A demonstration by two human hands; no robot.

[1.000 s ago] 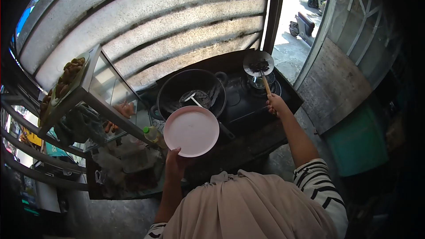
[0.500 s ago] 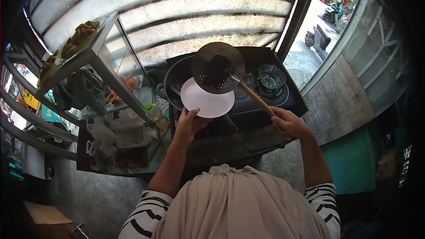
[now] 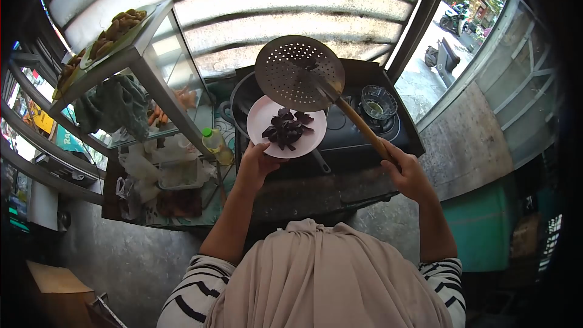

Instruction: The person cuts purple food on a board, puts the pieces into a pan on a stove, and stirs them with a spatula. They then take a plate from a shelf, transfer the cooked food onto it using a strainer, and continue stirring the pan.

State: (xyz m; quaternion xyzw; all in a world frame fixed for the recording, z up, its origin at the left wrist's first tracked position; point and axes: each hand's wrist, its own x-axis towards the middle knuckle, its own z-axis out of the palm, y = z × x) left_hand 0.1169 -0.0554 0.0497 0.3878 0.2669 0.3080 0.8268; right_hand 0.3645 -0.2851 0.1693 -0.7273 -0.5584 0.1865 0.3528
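My left hand (image 3: 257, 165) grips the near-left rim of a pale pink plate (image 3: 258, 115), thumb on top. Dark, almost black pieces of food (image 3: 288, 129) lie heaped on the plate; their kind I cannot make out. With my right hand (image 3: 404, 169) I hold the wooden handle of a large perforated skimmer (image 3: 299, 73). Its round metal head is tilted above the plate's far edge, and a few dark bits cling to it. Behind the plate, a black wok (image 3: 246, 94) is partly hidden on the stove (image 3: 349, 136).
A glass bowl (image 3: 379, 103) rests on the right burner. Left of the stove stand a bottle with a green cap (image 3: 217, 146), a plastic container (image 3: 180, 173) and a glass display case (image 3: 161, 54) with fried food (image 3: 118, 27) on top. A pan handle (image 3: 320, 161) juts toward me.
The dark pieces have gone from the skimmer onto the plate. The skimmer's head has tipped up and moved slightly away from me, showing its holes.
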